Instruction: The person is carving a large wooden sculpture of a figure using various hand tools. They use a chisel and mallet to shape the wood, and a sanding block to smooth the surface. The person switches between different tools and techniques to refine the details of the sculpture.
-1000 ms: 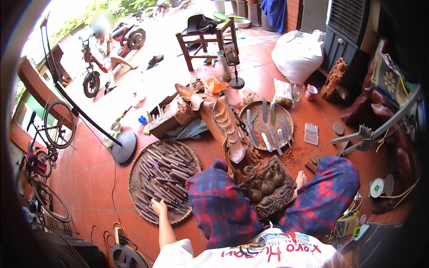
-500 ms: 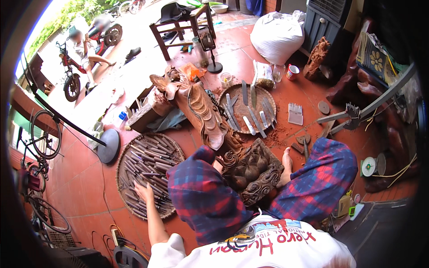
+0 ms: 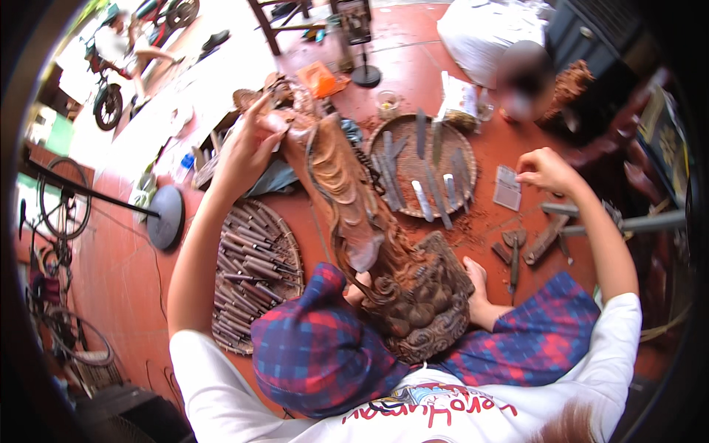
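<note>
Reddish-brown wood makes up the long carved sculpture (image 3: 369, 221), which lies on the tiled floor (image 3: 118, 266) between the seated person's knees and stretches away from them. Its near end is a rounded, deeply cut mass of knobs and scrolls, dark and glossy; farther out it narrows into layered, scale-like ridges of a paler, matte tone.

At the far tip, the left hand (image 3: 247, 148) rests on the carving with its fingers spread apart and curved over the wood, not closed round anything. Well apart on the other side, the right hand (image 3: 546, 171) hovers above the floor with its fingers drawn loosely together near a small grey rectangular pad (image 3: 507, 187); whether it pinches anything I cannot tell.

Beside the left arm lies a round woven tray (image 3: 289, 244) packed with wooden-handled chisels (image 3: 247, 266). Beyond the carving, a second woven tray (image 3: 465, 148) holds flat metal blades (image 3: 422, 199). Wood dust speckles the tiles by a mallet (image 3: 545, 238).
</note>
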`<state>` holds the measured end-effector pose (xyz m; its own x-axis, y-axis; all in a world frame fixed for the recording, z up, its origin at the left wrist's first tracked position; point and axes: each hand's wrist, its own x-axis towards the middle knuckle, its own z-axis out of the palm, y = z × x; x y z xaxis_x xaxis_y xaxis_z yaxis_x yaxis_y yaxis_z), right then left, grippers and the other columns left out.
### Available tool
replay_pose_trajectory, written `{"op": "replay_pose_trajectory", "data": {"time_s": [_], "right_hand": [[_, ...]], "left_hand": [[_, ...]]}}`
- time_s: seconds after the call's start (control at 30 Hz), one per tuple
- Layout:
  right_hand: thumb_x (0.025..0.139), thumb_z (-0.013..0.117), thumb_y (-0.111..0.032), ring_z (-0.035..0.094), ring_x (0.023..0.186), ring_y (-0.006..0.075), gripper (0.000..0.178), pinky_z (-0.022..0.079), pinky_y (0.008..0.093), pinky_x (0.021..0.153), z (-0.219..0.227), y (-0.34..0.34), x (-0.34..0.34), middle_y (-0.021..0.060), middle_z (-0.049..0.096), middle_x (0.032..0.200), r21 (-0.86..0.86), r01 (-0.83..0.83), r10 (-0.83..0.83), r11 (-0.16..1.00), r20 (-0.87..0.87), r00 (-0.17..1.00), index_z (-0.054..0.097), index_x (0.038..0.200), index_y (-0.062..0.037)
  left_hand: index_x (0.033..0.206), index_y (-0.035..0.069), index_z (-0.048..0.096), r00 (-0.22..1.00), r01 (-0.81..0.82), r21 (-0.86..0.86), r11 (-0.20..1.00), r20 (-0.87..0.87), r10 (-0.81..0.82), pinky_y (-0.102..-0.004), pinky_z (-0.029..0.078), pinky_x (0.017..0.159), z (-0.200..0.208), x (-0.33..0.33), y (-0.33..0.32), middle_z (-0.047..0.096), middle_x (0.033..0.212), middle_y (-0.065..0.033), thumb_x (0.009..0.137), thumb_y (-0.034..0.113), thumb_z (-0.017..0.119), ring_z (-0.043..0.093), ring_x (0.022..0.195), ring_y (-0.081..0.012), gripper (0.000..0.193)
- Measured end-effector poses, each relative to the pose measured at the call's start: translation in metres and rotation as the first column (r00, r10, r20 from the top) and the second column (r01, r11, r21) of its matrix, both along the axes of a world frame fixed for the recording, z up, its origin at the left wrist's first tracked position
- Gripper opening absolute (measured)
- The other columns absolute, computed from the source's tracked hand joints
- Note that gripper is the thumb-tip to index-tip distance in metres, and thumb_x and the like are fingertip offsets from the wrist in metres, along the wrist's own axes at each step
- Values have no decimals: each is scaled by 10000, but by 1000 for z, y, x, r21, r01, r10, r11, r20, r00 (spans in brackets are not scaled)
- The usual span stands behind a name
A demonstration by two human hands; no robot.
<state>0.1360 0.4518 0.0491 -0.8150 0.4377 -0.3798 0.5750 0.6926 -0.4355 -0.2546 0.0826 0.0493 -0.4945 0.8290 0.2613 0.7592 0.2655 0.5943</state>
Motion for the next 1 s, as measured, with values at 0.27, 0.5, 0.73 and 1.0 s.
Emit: {"op": "replay_pose_trajectory", "data": {"time_s": [0.27, 0.5, 0.73, 1.0], "right_hand": [[784, 750, -298, 682, 843, 345, 299, 544, 443, 736, -232, -67, -112, 177, 690, 857, 404, -73, 33, 912, 106, 994, 661, 894, -35], [721, 814, -285, 665, 851, 408, 372, 530, 486, 716, -290, -94, -119, 240, 672, 839, 302, 155, -206, 941, 145, 968, 628, 839, 15], [940, 619, -162, 412, 592, 44, 192, 355, 244, 518, -204, -85, -129, -15, 469, 614, -337, 220, -365, 916, -464, 807, 540, 866, -4], [876, 648, -130, 624, 659, 141, 602, 468, 189, 531, -81, -140, -149, 152, 652, 935, -826, -324, -693, 461, -564, 450, 380, 1373, 79]], "left_hand": [[1435, 99, 380, 986, 106, -34, 994, -122, -110, -364, 479, 889, -54, -9, 32, 673, 1006, -99, 885, 44, 614, 644, 980, -255, 601], [1282, -16, 519, 968, -180, 324, 929, -109, 226, -371, 419, 1001, -114, 47, -27, 681, 1030, -109, 896, -34, 583, 605, 1077, -195, 392], [1185, -13, 601, 900, -371, 191, 909, 315, 301, -268, 496, 822, -127, 64, -52, 700, 929, -90, 892, -43, 588, 650, 858, -128, 295], [1058, 4, 680, 856, -283, -11, 959, 448, 258, -236, 503, 644, -127, 88, -56, 684, 760, -57, 908, 27, 600, 649, 675, -99, 171]]}}
